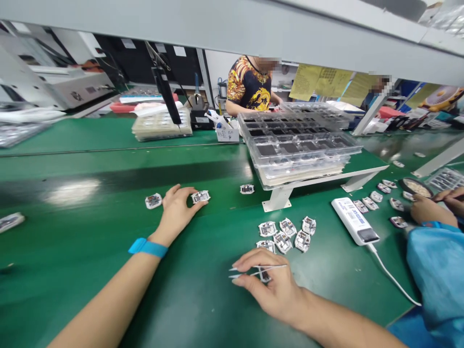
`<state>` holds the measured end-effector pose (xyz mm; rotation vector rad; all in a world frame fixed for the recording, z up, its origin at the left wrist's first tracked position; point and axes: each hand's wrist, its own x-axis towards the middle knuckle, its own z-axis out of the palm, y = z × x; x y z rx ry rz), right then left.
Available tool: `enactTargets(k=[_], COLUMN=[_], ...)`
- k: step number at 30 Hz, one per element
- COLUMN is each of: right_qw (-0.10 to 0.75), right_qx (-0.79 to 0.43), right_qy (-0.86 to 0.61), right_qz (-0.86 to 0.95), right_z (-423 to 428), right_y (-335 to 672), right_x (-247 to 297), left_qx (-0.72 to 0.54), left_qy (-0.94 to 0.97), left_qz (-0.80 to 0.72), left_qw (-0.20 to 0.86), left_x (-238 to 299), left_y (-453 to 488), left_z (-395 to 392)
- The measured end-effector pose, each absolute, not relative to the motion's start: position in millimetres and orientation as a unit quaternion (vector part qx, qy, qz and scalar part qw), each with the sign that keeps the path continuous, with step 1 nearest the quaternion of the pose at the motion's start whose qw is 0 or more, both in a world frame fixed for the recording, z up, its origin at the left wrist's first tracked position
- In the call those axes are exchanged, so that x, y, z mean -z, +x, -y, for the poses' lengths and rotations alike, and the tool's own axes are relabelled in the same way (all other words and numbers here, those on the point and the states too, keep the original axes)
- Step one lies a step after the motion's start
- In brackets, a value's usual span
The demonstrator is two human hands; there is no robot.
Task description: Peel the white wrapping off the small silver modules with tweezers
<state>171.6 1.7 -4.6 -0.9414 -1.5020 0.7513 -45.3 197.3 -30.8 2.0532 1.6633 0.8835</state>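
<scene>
My left hand [178,211], with a blue band at the wrist, has its thumb and forefinger closed around a small white watch-like casing [201,196] with electronic parts inside. Just left of that hand, a similar casing [153,201] lies on the green bench. In my right hand [277,285] is a pair of metal tweezers [259,268], tips pointing left and slightly apart. Another casing [265,275] shows behind the tweezers; whether my fingers touch it, I cannot tell. Beyond the right hand lies a group of several casings [282,241], one partly covered by the fingers.
A single casing [247,189] lies near stacked clear trays [300,145] on a raised stand. A white cabled device [355,221] is at right, beside a blue-sleeved co-worker's hands [431,210]. Another person [250,87] sits opposite. An electric screwdriver [166,94] hangs at left. An overhead beam crosses above.
</scene>
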Motion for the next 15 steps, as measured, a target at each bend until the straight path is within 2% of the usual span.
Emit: enactTargets(k=[6, 7, 8, 10, 15], right_qw=[0.623, 0.626, 0.626, 0.620, 0.582], right_qx=[-0.334, -0.337, -0.340, -0.347, -0.310], right_qy=[-0.416, -0.421, -0.425, -0.427, -0.414], right_qz=[0.572, 0.564, 0.558, 0.560, 0.628], right_z=[-3, -4, -4, -5, -5], right_y=[175, 176, 176, 176, 173], right_x=[1, 1, 2, 4, 5], left_qx=[-0.386, -0.389, -0.393, -0.374, -0.361], left_qy=[0.634, 0.613, 0.555, 0.490, 0.454], left_qz=[-0.550, -0.536, -0.512, -0.481, -0.466], left_qw=[0.383, 0.430, 0.526, 0.623, 0.668], left_x=[16, 13, 10, 4, 4], left_y=[-12, -6, -2, 4, 6], left_z=[-111, -94, -78, -50, -12])
